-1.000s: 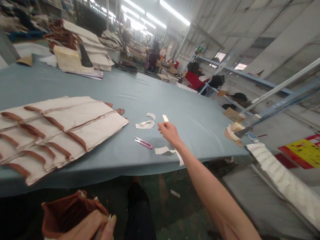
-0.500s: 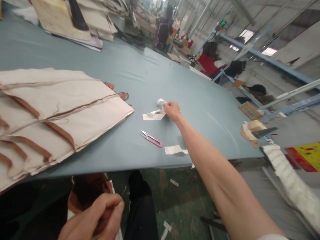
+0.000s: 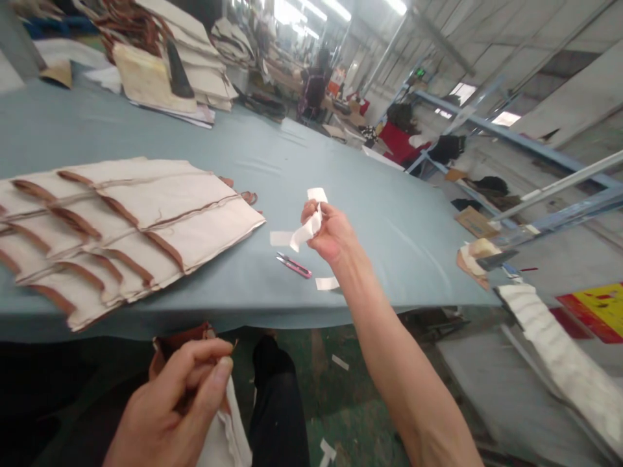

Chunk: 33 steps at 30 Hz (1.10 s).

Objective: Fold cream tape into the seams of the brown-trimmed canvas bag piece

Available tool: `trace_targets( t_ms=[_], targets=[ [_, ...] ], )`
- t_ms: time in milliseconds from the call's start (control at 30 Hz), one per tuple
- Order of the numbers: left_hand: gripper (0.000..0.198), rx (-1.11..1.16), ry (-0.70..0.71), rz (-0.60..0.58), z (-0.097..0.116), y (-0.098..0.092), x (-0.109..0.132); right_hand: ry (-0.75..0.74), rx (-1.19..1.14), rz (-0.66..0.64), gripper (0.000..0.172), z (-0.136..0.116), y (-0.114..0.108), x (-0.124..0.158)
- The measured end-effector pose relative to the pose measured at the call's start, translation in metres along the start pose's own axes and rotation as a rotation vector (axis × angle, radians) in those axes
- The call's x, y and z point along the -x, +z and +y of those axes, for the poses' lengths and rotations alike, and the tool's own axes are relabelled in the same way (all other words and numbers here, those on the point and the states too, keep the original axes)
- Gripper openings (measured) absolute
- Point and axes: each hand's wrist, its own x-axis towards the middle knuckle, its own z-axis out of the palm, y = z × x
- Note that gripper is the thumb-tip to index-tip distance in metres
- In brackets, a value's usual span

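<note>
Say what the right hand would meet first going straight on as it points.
Probably the dark pile at the far side of the table, beyond the white strip the right hand holds, though depth is unclear.

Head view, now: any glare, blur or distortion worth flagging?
Head view: ceiling lights blow out white; pale sheen streaks the blue-grey table cover. Head view: the far person is blurred, head pixelated. Head view: the right hand and white strip look slightly soft.

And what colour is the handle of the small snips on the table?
The handle is pink; the head view shows it.
</note>
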Motion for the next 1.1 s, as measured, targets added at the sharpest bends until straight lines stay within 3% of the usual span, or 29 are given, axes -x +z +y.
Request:
trace_targets(
  t_ms=[200,267,333,433,500,600,833,967,1100],
  targets=[
    [0.063,-0.003,0.036,-0.015,0.033,-0.029,-0.015,0.233,-0.108,-0.161,0.030,0.030,0.025,0.087],
    [0.068,0.050,0.061,-0.070,0.045,-0.034,-0.016,0.304,-0.126,-0.217,0.029,0.041,0.028,0.109],
    [0.066,0.113,0.092,-0.177,0.054,-0.036,-0.014,0.376,-0.140,-0.278,0.029,0.052,0.030,0.126],
    [0.049,0.171,0.089,-0.320,0.059,-0.036,-0.006,0.414,-0.117,-0.328,0.028,0.067,0.030,0.145],
    [0.036,0.185,0.087,-0.330,0.059,-0.035,0.002,0.386,-0.078,-0.314,0.027,0.076,0.030,0.154],
    [0.044,0.149,0.124,-0.246,0.055,-0.035,0.019,0.275,-0.018,-0.253,0.022,0.087,0.031,0.165],
    [0.051,0.095,0.026,-0.169,0.032,-0.043,0.075,-0.115,0.019,0.060,0.018,0.088,0.031,0.169],
    [0.053,0.106,-0.013,-0.167,0.019,-0.048,0.088,-0.154,0.046,0.105,0.016,0.088,0.027,0.159],
    [0.055,0.063,0.054,-0.164,0.013,-0.050,0.092,-0.222,0.101,0.142,0.015,0.086,0.023,0.145]
  ],
)
